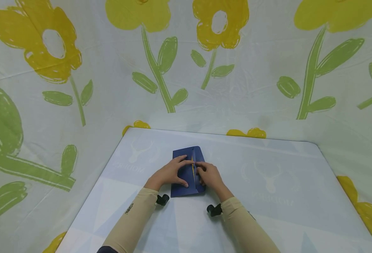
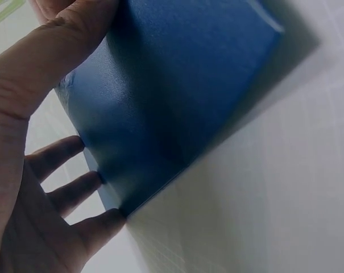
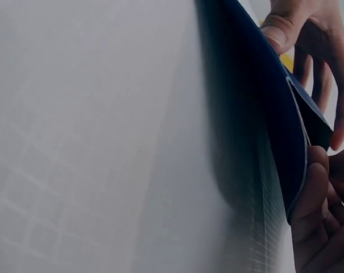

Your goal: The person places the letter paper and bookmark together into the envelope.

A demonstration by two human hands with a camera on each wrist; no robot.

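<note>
A dark blue paper envelope (image 1: 183,191) lies on the table, its flap folded out to the right. A thin yellow strip (image 1: 193,165) shows in the slit beside the flap; whether it is lining or contents, I cannot tell. Spread over the envelope's body, my left hand (image 1: 172,171) presses it with thumb and fingers apart. In the left wrist view the envelope (image 2: 177,74) stands partly tilted, with fingertips at its edge. My right hand (image 1: 212,174) pinches the envelope at the flap side. The right wrist view shows its curled fingers (image 3: 314,199) at the edge of the gaping opening.
Beneath the envelope is a pale table cover (image 1: 268,218) with faint deer-head prints. A white curtain (image 1: 252,98) with yellow flowers surrounds the table. Small black cameras (image 1: 163,200) sit at both wrists, close above the table.
</note>
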